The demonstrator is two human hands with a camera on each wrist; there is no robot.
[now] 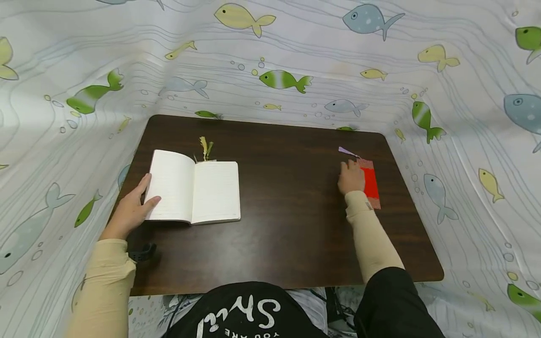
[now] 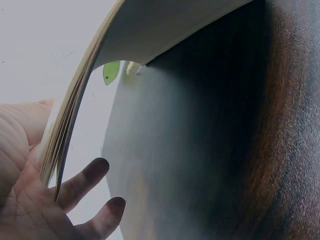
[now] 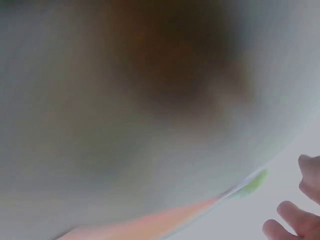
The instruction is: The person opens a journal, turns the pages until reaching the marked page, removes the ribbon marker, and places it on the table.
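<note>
An open notebook (image 1: pixel 215 192) with lined pages lies on the left of the table. My left hand (image 1: pixel 131 209) holds its left edge, thumb over the page and fingers behind the raised cover; in the left wrist view the hand (image 2: pixel 30 185) has the page edges between thumb and fingers. A yellow-green tassel (image 1: pixel 205 148) sticks out at the notebook's top. At the right, my right hand (image 1: pixel 351 177) is over the left edge of a flat red rectangular piece (image 1: pixel 370 183) with a purple strip (image 1: pixel 347 151) at its top. Whether it touches the piece is unclear; the right wrist view is blurred.
The dark brown table (image 1: pixel 287 211) has a rounded edge and lies between my arms. A fish-print cloth (image 1: pixel 296 56) hangs around its back and sides. A black band (image 1: pixel 142 252) sits at my left wrist.
</note>
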